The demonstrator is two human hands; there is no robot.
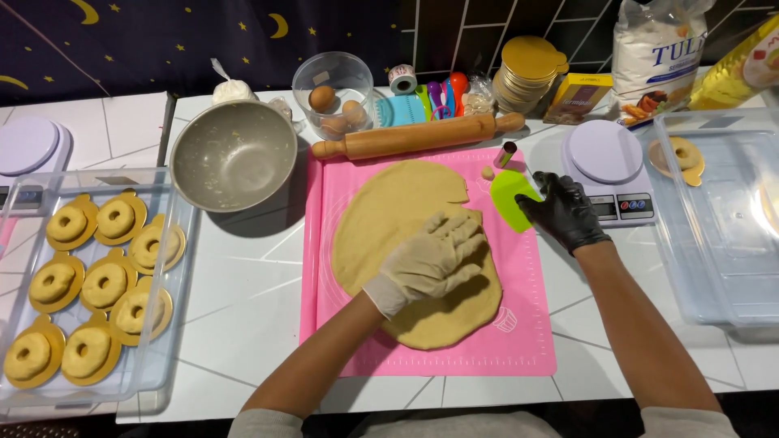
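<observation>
A flat sheet of rolled dough [389,219] lies on a pink silicone mat [527,324]. My left hand [434,258], in a pale glove, rests flat on the dough with fingers spread. My right hand [564,209], in a black glove, grips a green plastic scraper [510,191] at the dough's right edge. A small metal round cutter [507,153] and a tiny ball of dough [488,173] sit at the top of the mat.
A wooden rolling pin [414,136] and a steel bowl [233,154] lie behind the mat. A clear tray [162,357] at left holds several ring-shaped doughs on gold cards. A kitchen scale [608,166] and another clear tray [730,243] stand at right.
</observation>
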